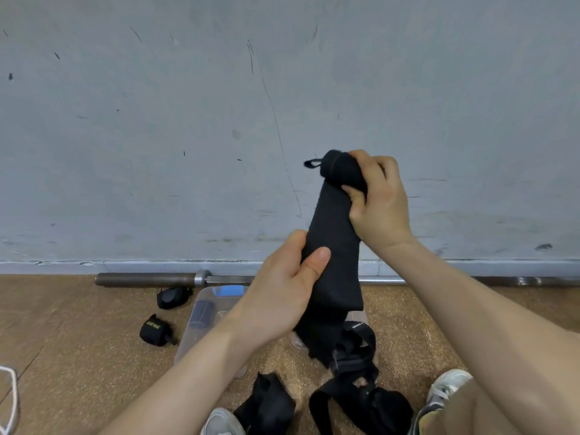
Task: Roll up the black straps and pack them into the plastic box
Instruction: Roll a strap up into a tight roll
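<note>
Head view, looking down past both forearms at the floor. One black strap (pixel 332 246) is held up in the air in front of the wall, long axis near upright, leaning slightly right at the top.

- Right hand (pixel 379 199): uppermost, fingers and thumb curled round the roll (pixel 342 171) begun at the strap's top end; a small loop pokes out to the roll's left.
- Left hand (pixel 282 293): lower, thumb across the flat face, fingers behind, pinching the unrolled length taut.
- Below the left hand the tail hangs down toward a heap of loose straps (pixel 354 356) on the floor.
- Plastic box (pixel 193 346): clear, on the floor below and left of the hands, nearer the left hand; something dark lies inside.
- Two rolled straps (pixel 156 329) lie just left of the box, outside it. Barbell (pixel 147 279) along the wall base.

Judgement: rolling barely started; most of the strap is unwound. Winding would run downward along the strap toward the left hand, which would need to feed or give way.
</note>
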### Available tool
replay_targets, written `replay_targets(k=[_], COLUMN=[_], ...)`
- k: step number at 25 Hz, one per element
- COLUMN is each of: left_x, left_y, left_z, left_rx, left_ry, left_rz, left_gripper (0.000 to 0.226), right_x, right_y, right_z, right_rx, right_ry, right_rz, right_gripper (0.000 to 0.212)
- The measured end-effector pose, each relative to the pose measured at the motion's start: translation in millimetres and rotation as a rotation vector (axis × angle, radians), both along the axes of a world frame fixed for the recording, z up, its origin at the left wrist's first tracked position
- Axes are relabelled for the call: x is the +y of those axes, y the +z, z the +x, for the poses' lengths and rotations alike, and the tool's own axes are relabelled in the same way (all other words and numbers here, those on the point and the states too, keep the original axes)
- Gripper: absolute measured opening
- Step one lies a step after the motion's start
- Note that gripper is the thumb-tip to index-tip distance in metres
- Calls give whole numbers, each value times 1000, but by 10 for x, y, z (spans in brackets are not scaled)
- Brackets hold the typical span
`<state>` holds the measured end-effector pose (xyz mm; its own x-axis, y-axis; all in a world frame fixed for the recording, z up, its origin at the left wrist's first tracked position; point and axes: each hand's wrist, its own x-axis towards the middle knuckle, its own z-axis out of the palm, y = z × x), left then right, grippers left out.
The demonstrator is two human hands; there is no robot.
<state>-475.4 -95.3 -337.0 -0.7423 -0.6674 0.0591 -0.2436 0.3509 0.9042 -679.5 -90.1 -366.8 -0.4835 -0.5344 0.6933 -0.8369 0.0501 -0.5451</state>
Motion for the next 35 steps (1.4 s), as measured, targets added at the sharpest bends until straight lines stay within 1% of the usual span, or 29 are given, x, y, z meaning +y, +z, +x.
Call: replay_targets(k=[1, 3, 6, 7, 10, 11, 13, 14, 16, 18, 20, 24, 26, 28, 30, 31, 32, 33, 34, 35], left_x=[-16, -68, -173, -208, -238, -196, -110, -97, -230, -412, -503, -568, -574, -533, -475, -474, -479, -471, -456, -417], left_y=[-6, -9, 11, 9, -76, -103, -204, -263, -415, -579, -688, -856, -877, -881, -879, -886, -891, -894, -903, -913], left_z=[9, 39, 105, 135, 190, 179, 141, 127, 132, 156, 175, 132, 147, 206, 252, 271, 282, 281, 278, 261], left_rx=[8, 33, 47, 44, 46, 47, 24, 7, -70, -193, -225, -230, -288, -414, -607, -692, -759, -795, -787, -714], left_ry=[-17, -35, -74, -91, -141, -161, -188, -170, -111, -101, -89, -29, -36, -110, -189, -208, -225, -258, -291, -301], left_rz=[100, 261, 386, 403, 357, 366, 414, 415, 298, 158, 169, 232, 237, 171, 56, 4, -7, 34, 160, 389], left_gripper=[12, 15, 18, 21, 28, 29, 29, 29, 32, 40, 44, 40, 38, 37, 34, 34, 36, 38, 38, 34], right_x=[-8, -26, -44, -47, -27, -14, 0, 7, 29, 59, 89, 106, 120, 160, 199, 205, 206, 203, 198, 193], right_y=[13, 9, 34, 51, 108, 103, 80, 88, 147, 236, 302, 367, 416, 474, 498, 498, 491, 490, 497, 511], right_z=[-29, 6, 71, 67, -25, -48, -70, -55, 2, 70, 143, 258, 299, 324, 355, 377, 393, 393, 376, 351], right_rx=[20, 92, 163, 145, -59, -91, -70, -51, -60, -120, -182, -268, -330, -410, -481, -497, -504, -515, -533, -557], right_ry=[-4, 25, 54, 55, 45, 28, -5, -1, 51, 120, 154, 194, 267, 337, 407, 434, 445, 441, 424, 396], right_rz=[-6, -12, -55, -61, -52, -39, -7, 8, 16, -16, -44, -65, -61, -66, -59, -49, -44, -51, -72, -102], right_gripper=[45, 44, 44, 44, 45, 46, 46, 46, 46, 47, 47, 46, 44, 42, 43, 44, 44, 43, 41, 40])
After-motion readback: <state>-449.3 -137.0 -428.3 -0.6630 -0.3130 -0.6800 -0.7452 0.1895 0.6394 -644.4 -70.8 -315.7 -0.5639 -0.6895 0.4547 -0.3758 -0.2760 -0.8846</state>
